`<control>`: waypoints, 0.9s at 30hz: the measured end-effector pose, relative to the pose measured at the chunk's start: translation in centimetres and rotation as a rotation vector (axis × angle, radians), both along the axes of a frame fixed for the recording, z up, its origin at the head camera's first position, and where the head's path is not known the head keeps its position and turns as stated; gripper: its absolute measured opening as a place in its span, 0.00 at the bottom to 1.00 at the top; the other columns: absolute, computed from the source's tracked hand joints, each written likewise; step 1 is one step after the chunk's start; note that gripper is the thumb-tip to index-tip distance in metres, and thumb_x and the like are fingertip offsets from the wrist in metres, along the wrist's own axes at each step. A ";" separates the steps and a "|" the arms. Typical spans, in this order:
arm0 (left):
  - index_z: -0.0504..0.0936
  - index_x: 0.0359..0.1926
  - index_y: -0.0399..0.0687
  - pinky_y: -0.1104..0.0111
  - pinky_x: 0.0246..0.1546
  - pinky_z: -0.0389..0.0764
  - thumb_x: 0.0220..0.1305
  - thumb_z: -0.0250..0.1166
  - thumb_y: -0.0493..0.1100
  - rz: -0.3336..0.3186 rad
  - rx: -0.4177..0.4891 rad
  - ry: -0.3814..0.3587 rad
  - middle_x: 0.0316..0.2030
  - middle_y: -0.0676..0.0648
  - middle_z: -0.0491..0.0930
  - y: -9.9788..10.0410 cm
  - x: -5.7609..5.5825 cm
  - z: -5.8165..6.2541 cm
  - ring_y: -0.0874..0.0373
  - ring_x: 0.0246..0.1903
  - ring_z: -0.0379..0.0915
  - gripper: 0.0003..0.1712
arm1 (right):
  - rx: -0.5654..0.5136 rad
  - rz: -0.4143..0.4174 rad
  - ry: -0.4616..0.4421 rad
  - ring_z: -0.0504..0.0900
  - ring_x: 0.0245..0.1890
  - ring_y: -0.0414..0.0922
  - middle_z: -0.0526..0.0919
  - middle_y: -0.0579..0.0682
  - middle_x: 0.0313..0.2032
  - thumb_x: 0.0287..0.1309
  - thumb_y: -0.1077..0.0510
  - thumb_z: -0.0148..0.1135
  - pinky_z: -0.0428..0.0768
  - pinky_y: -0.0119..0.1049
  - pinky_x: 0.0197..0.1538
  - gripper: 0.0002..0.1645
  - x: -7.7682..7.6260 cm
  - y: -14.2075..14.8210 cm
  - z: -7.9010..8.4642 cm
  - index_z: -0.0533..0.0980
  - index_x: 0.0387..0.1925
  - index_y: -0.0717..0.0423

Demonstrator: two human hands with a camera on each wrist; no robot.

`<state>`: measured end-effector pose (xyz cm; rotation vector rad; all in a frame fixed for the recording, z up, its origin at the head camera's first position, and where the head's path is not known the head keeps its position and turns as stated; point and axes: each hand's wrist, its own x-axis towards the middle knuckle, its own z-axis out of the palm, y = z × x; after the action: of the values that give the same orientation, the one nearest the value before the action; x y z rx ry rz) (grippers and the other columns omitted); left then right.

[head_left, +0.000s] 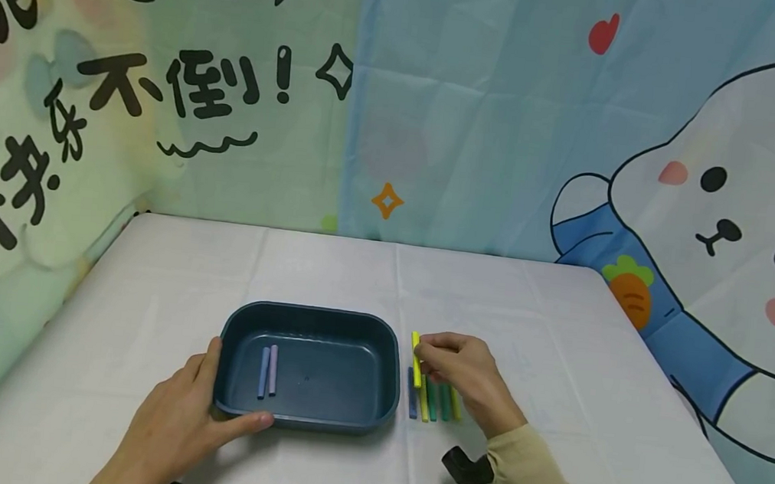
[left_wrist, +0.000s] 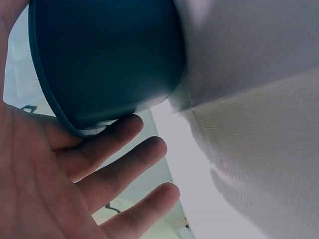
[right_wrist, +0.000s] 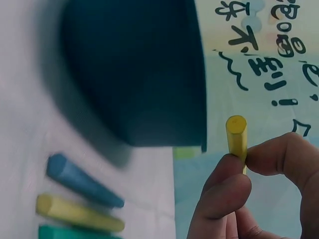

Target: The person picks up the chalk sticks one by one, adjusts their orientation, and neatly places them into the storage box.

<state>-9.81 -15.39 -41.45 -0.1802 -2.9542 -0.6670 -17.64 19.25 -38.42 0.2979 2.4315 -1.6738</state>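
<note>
My right hand [head_left: 469, 376] pinches a yellow chalk stick [right_wrist: 236, 130] between thumb and fingers, raised above the table just right of the dark blue tray [head_left: 346, 396]. Below it lie a blue chalk [right_wrist: 79, 179], another yellow chalk [right_wrist: 75, 212], green chalks [head_left: 445, 402] and a further yellow chalk [head_left: 455, 404], side by side. In the tray's left half rest a blue chalk [head_left: 263, 373] and a purple chalk [head_left: 272, 370]. My left hand [head_left: 178, 420] rests against the tray's near left corner, thumb along the front rim; its other fingers extend fairly straight in the left wrist view.
A white cloth [head_left: 527, 308] covers the table, with a fold crease running beside the tray. Behind stands a printed fabric backdrop [head_left: 474, 126] with writing and a cartoon animal. A black strap piece [head_left: 468, 468] sticks out at the right wrist.
</note>
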 end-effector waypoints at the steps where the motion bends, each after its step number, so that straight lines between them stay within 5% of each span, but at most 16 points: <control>1: 0.55 0.75 0.27 0.47 0.49 0.79 0.47 0.61 0.86 0.002 -0.002 0.000 0.59 0.29 0.74 0.0 0.0 0.0 0.39 0.51 0.78 0.76 | -0.012 0.007 0.005 0.81 0.35 0.47 0.84 0.57 0.39 0.62 0.56 0.67 0.81 0.37 0.41 0.20 0.0 -0.2 0.1 0.80 0.51 0.66; 14: 0.55 0.75 0.27 0.46 0.50 0.78 0.47 0.60 0.86 0.001 -0.005 -0.004 0.60 0.29 0.73 0.0 0.0 -0.1 0.38 0.52 0.77 0.76 | -0.084 0.030 0.028 0.84 0.37 0.48 0.85 0.57 0.41 0.62 0.55 0.68 0.82 0.46 0.49 0.20 -0.6 -2.5 0.8 0.81 0.51 0.63; 27: 0.55 0.75 0.27 0.46 0.51 0.77 0.48 0.60 0.86 -0.005 0.004 0.004 0.60 0.29 0.73 0.0 0.0 -0.1 0.38 0.53 0.77 0.76 | -0.159 0.065 0.052 0.83 0.35 0.48 0.85 0.57 0.39 0.61 0.58 0.68 0.82 0.38 0.41 0.17 -0.9 -5.8 1.1 0.82 0.49 0.64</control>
<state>-9.82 -15.42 -41.59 -0.1889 -2.9492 -0.6716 -18.50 13.43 -37.36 0.1532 2.2990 -1.8550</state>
